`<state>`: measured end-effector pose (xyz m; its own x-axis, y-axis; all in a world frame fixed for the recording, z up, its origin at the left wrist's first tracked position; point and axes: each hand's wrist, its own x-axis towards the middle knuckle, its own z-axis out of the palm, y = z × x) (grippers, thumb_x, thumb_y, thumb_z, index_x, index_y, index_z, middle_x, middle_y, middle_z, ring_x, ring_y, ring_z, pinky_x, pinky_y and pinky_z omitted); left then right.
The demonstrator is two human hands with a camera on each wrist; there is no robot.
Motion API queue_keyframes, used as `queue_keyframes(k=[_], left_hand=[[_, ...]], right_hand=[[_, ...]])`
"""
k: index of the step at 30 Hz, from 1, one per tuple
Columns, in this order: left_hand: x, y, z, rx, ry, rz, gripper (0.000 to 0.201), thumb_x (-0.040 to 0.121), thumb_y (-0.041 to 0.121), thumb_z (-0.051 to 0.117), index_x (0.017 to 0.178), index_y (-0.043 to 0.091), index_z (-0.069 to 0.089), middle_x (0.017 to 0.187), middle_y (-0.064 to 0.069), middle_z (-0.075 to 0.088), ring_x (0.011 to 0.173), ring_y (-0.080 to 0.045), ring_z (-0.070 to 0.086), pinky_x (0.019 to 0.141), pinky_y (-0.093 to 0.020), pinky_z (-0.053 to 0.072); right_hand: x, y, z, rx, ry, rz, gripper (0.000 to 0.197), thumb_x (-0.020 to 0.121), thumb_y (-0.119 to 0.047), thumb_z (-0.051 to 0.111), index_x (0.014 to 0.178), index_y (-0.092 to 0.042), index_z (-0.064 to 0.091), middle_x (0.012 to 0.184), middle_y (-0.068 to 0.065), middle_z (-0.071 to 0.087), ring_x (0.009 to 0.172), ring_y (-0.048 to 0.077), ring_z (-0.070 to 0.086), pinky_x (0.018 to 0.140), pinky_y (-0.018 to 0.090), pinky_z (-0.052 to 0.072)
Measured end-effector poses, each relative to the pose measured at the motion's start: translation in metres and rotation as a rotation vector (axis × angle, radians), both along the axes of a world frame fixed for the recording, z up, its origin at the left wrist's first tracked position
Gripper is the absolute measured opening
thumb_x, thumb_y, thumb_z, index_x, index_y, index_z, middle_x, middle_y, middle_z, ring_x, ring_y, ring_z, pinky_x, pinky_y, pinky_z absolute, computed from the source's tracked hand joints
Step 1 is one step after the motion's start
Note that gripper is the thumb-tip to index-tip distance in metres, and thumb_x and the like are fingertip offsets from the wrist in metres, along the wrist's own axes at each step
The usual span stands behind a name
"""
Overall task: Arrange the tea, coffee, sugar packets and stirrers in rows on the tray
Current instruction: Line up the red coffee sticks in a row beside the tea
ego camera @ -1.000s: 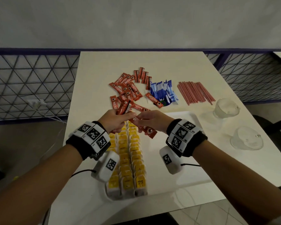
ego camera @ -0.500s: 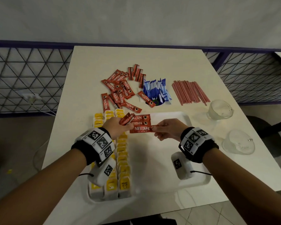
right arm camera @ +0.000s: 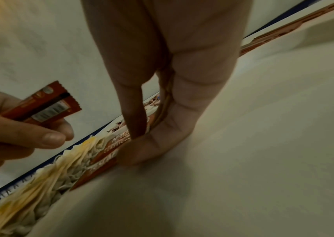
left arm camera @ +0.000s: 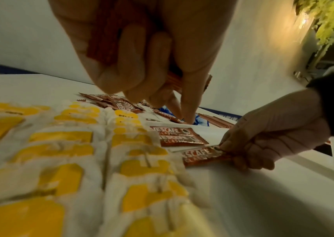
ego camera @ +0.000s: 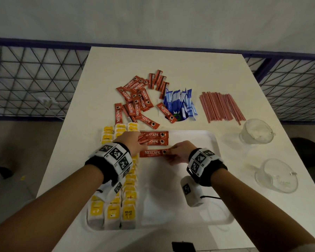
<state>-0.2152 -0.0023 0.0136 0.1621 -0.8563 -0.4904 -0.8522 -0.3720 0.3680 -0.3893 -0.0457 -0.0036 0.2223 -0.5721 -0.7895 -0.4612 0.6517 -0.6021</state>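
A white tray [ego camera: 207, 139] carries rows of yellow-tagged tea bags [ego camera: 128, 190] along its left side. Two red coffee sachets [ego camera: 155, 138] lie side by side at the tray's far edge. My right hand [ego camera: 178, 153] pinches the right end of a third coffee sachet [ego camera: 152, 153] [left arm camera: 200, 156], low over the tray just below those two. My left hand [ego camera: 133, 142] grips a small bundle of coffee sachets [right arm camera: 46, 105] above the tea bags. Loose coffee sachets [ego camera: 136, 99], blue sugar packets [ego camera: 180, 102] and red stirrers [ego camera: 220, 106] lie on the table beyond the tray.
Two glass cups [ego camera: 255, 131] [ego camera: 276, 175] stand on the table right of the tray. The pale table [ego camera: 171, 62] is bordered by a blue rail with wire mesh [ego camera: 25, 80] at the left and right.
My right hand has drawn one sachet from the left hand's bundle and lowered it to the tray below the two laid sachets. The head view has tilted down.
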Motion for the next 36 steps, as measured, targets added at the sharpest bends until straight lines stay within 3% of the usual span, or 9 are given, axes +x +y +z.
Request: queue_keyframes(k=[4, 8, 13, 17, 22, 27, 31, 34, 36], left_hand=[[-0.008, -0.007, -0.003, 0.062, -0.092, -0.101, 0.039, 0.088, 0.040, 0.057, 0.120, 0.016, 0.056, 0.118, -0.006, 0.061, 0.106, -0.023, 0.058, 0.088, -0.031, 0.046], [-0.019, -0.015, -0.007, 0.096, -0.208, -0.168, 0.044, 0.088, 0.047, 0.057, 0.121, 0.017, 0.056, 0.118, -0.005, 0.061, 0.106, -0.025, 0.059, 0.089, -0.035, 0.048], [-0.028, -0.021, -0.010, 0.116, -0.312, -0.220, 0.045, 0.088, 0.042, 0.057, 0.124, 0.015, 0.053, 0.121, -0.005, 0.058, 0.108, -0.026, 0.059, 0.087, -0.035, 0.045], [-0.029, -0.021, -0.010, 0.115, -0.346, -0.245, 0.045, 0.089, 0.040, 0.058, 0.126, 0.014, 0.050, 0.123, -0.006, 0.056, 0.111, -0.026, 0.057, 0.089, -0.036, 0.043], [-0.025, -0.021, -0.012, 0.093, -0.316, -0.244, 0.046, 0.087, 0.039, 0.059, 0.126, 0.015, 0.051, 0.122, -0.005, 0.057, 0.110, -0.026, 0.058, 0.089, -0.036, 0.045], [-0.022, -0.021, -0.009, 0.123, -0.275, -0.240, 0.046, 0.087, 0.040, 0.059, 0.124, 0.015, 0.051, 0.122, -0.006, 0.058, 0.110, -0.025, 0.058, 0.091, -0.035, 0.047], [-0.016, -0.018, -0.005, 0.074, -0.106, -0.203, 0.048, 0.085, 0.044, 0.061, 0.122, 0.016, 0.054, 0.117, -0.004, 0.061, 0.105, -0.024, 0.059, 0.088, -0.031, 0.047], [-0.013, -0.017, 0.003, 0.045, 0.057, -0.191, 0.046, 0.085, 0.040, 0.062, 0.124, 0.016, 0.056, 0.117, -0.006, 0.063, 0.106, -0.023, 0.058, 0.090, -0.027, 0.045], [-0.014, -0.017, 0.010, 0.035, 0.108, -0.220, 0.038, 0.087, 0.037, 0.060, 0.117, 0.014, 0.059, 0.108, -0.005, 0.065, 0.097, -0.021, 0.060, 0.078, -0.022, 0.043]], right_hand=[[0.003, -0.002, -0.001, 0.021, 0.059, 0.030, 0.022, 0.087, -0.001, 0.059, 0.067, 0.003, 0.050, 0.034, 0.006, 0.055, 0.028, 0.014, 0.053, 0.034, 0.026, 0.048], [0.006, -0.008, -0.003, 0.007, 0.123, 0.064, 0.023, 0.086, -0.006, 0.063, 0.068, 0.004, 0.053, 0.035, 0.007, 0.056, 0.030, 0.015, 0.055, 0.042, 0.029, 0.052], [0.009, -0.016, -0.008, -0.021, 0.195, 0.097, 0.028, 0.083, -0.013, 0.068, 0.064, 0.002, 0.055, 0.037, 0.007, 0.057, 0.047, 0.022, 0.057, 0.070, 0.037, 0.054], [0.008, -0.017, -0.009, -0.004, 0.188, 0.101, 0.027, 0.084, -0.013, 0.066, 0.065, 0.004, 0.055, 0.053, 0.015, 0.059, 0.053, 0.025, 0.056, 0.071, 0.039, 0.053], [0.009, -0.019, -0.012, 0.004, 0.197, 0.103, 0.027, 0.083, -0.015, 0.067, 0.067, 0.003, 0.056, 0.051, 0.013, 0.059, 0.054, 0.024, 0.057, 0.071, 0.038, 0.053], [0.006, -0.019, -0.009, -0.004, 0.203, 0.137, 0.028, 0.083, -0.016, 0.068, 0.066, 0.002, 0.054, 0.038, 0.007, 0.057, 0.034, 0.016, 0.056, 0.046, 0.028, 0.053], [-0.002, -0.020, 0.004, -0.044, 0.183, 0.184, 0.024, 0.081, -0.017, 0.070, 0.073, -0.001, 0.054, 0.064, 0.013, 0.062, 0.057, 0.020, 0.060, 0.064, 0.031, 0.055], [-0.005, -0.018, 0.016, -0.105, 0.015, 0.184, 0.015, 0.083, -0.009, 0.066, 0.088, -0.005, 0.053, 0.074, 0.013, 0.060, 0.062, 0.020, 0.059, 0.066, 0.030, 0.055], [-0.002, -0.016, 0.024, -0.151, -0.077, 0.227, 0.024, 0.082, -0.007, 0.066, 0.100, -0.011, 0.051, 0.080, 0.011, 0.060, 0.066, 0.020, 0.059, 0.068, 0.032, 0.054]])
